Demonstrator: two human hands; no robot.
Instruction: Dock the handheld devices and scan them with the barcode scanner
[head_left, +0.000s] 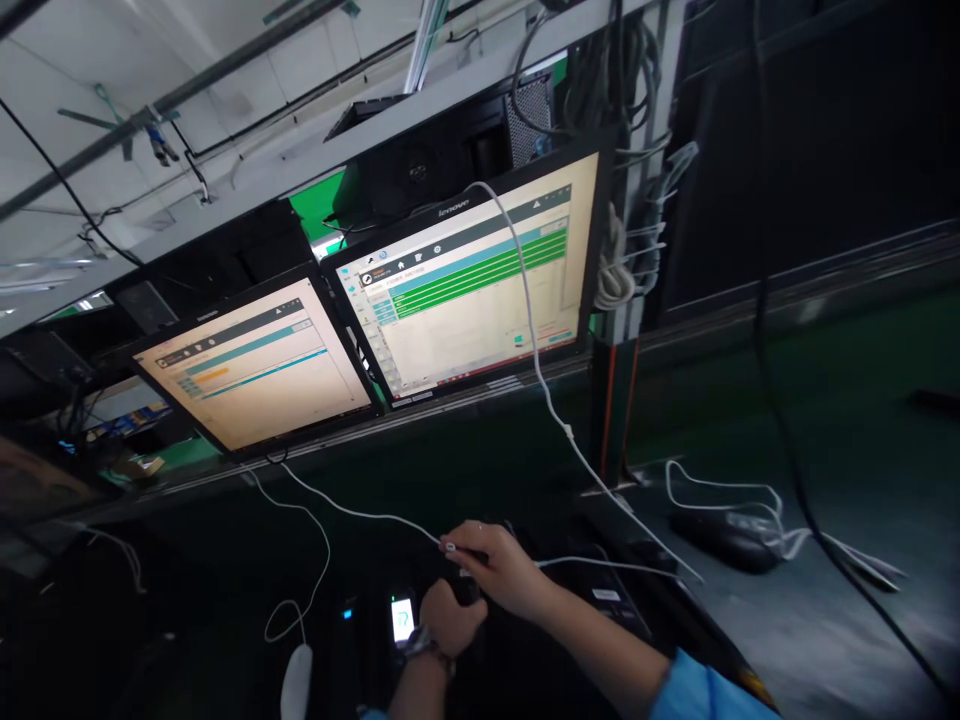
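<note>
Two hands low centre: right hand (pixel 491 565) pinches a white cable (pixel 360 513) at its fingertips, left hand (pixel 448 618) is clenched on a dark object just beneath, too dim to identify. Risk: the cable runs up across the right monitor (pixel 465 275); a tug could snag or unplug it. Small lit screen (pixel 402 618) sits just left of the left hand.

— What have I got under my fingers?
— A thin white cable (pixel 375 516), pinched at its end just below the right monitor (pixel 469 275); it trails slack to the left.
— And under that?
— A small dark device (pixel 465 588), gripped, too dim to tell more.
</note>
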